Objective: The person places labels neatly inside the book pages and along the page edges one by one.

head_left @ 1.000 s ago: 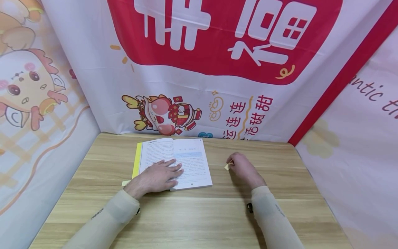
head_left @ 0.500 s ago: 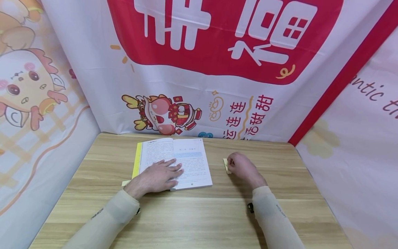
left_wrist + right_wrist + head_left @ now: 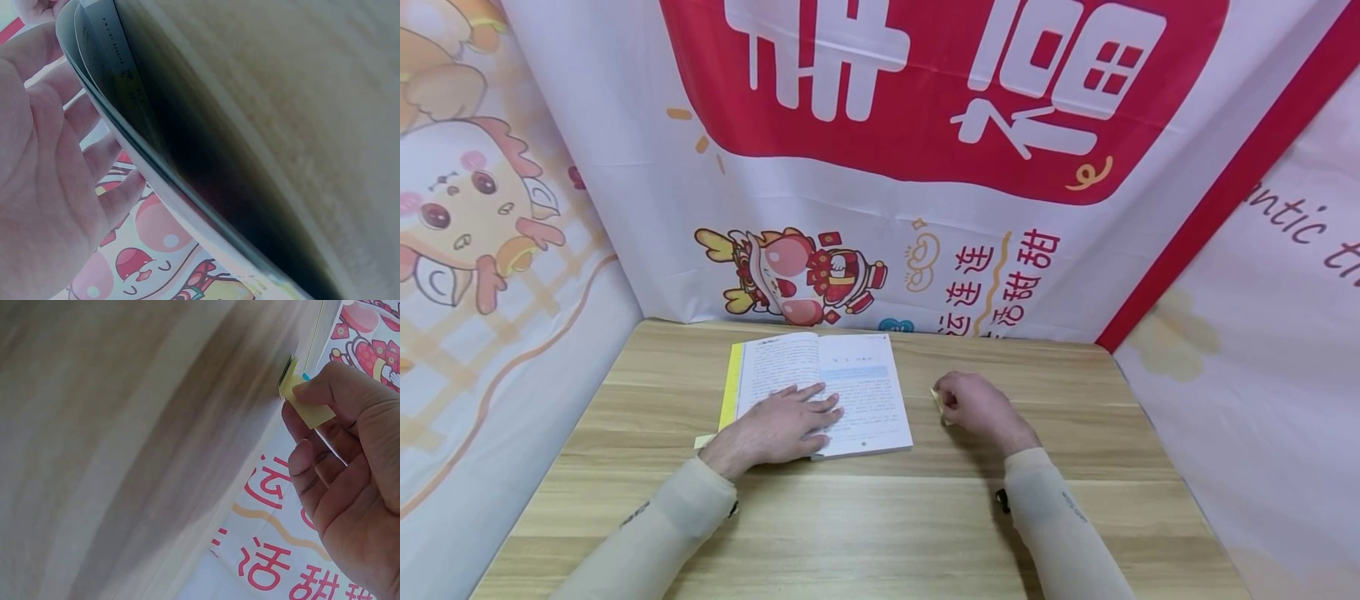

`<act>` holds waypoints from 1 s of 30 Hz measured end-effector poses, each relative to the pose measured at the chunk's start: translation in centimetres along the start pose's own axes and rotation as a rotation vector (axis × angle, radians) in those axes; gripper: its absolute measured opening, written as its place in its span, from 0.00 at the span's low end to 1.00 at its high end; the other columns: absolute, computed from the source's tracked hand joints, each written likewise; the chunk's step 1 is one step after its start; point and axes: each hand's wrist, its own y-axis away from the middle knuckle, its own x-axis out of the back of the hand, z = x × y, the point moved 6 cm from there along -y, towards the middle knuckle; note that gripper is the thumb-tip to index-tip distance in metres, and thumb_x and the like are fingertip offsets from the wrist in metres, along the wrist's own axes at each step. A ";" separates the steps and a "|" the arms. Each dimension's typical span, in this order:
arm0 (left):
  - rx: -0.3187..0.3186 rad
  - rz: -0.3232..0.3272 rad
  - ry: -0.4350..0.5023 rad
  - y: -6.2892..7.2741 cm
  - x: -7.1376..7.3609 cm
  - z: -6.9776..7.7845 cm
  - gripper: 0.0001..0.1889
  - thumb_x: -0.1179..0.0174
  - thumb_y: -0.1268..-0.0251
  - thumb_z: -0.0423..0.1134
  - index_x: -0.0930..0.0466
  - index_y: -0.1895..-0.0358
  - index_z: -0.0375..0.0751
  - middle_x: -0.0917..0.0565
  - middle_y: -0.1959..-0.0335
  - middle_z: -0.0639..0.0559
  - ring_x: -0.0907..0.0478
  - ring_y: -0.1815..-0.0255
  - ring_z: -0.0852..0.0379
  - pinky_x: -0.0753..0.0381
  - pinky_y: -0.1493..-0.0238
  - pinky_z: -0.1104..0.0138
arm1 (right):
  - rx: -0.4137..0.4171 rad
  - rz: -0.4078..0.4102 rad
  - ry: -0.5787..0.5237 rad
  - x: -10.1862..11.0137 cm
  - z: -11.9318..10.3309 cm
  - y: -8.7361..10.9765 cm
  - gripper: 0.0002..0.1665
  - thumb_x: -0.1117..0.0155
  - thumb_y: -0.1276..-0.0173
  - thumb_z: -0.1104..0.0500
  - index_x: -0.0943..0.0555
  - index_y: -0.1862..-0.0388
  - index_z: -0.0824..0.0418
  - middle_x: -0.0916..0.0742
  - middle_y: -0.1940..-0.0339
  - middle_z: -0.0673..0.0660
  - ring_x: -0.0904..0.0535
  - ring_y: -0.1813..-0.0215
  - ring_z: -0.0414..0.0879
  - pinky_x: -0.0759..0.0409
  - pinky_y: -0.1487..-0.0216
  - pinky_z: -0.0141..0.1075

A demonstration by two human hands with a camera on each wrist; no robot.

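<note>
An open book with printed pages lies on the wooden table. My left hand rests on it with fingers spread, mostly over the left page. In the left wrist view, that hand lies along the book's edge. To the right of the book, my right hand pinches a small pale yellow sticky note between thumb and fingers, close to the tabletop. In the right wrist view, a second yellow part stands beside the note at the table; whether it is a pad cannot be told.
The wooden table reaches to a printed cloth backdrop. Further printed cloths hang at both sides. A yellow strip shows along the book's left edge. A small pale tab sticks out near my left wrist.
My right hand has shifted slightly left and nearer the book with the sticky note. The note's visible shape beside the fingers has changed. My left hand and the book have stayed still.
</note>
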 end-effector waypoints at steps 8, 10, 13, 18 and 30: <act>-0.004 0.002 -0.004 0.0 0.0 0.0 0.31 0.40 0.06 0.53 0.24 0.10 0.49 0.28 0.06 0.48 0.41 0.00 0.37 0.41 0.01 0.31 | 0.079 0.007 0.023 -0.3 0.8 -0.8 0.05 0.23 0.20 0.63 0.09 0.54 0.52 0.05 0.56 0.51 0.12 0.57 0.45 0.06 0.50 0.45; -0.005 0.002 -0.003 0.0 0.0 0.0 0.31 0.40 0.06 0.53 0.24 0.10 0.49 0.28 0.06 0.48 0.41 0.00 0.37 0.41 0.01 0.31 | 0.081 0.007 -0.004 -0.3 0.8 -0.8 0.06 0.24 0.20 0.65 0.07 0.52 0.54 0.04 0.52 0.53 0.10 0.52 0.46 0.04 0.45 0.47; -0.004 0.000 -0.003 0.0 0.0 0.0 0.31 0.40 0.06 0.53 0.25 0.10 0.49 0.28 0.06 0.48 0.41 0.00 0.37 0.41 0.01 0.31 | 0.022 -0.006 -0.055 0.3 -0.3 -0.2 0.10 0.25 0.19 0.69 0.04 0.48 0.57 0.03 0.46 0.57 0.07 0.44 0.50 0.04 0.34 0.53; -0.006 -0.001 -0.001 0.0 0.0 0.0 0.31 0.40 0.06 0.53 0.25 0.10 0.49 0.28 0.06 0.48 0.41 0.00 0.37 0.41 0.01 0.31 | -0.055 -0.022 -0.120 0.3 -0.1 0.0 0.09 0.25 0.15 0.65 0.03 0.44 0.56 0.02 0.41 0.57 0.07 0.40 0.50 0.06 0.29 0.54; -0.004 -0.001 -0.003 0.0 0.0 0.1 0.31 0.41 0.06 0.53 0.25 0.10 0.48 0.28 0.06 0.47 0.41 0.00 0.37 0.41 0.01 0.31 | 0.041 0.024 -0.125 0.6 -0.8 0.2 0.09 0.33 0.09 0.65 0.12 0.55 0.58 0.02 0.49 0.53 0.09 0.50 0.44 0.04 0.37 0.49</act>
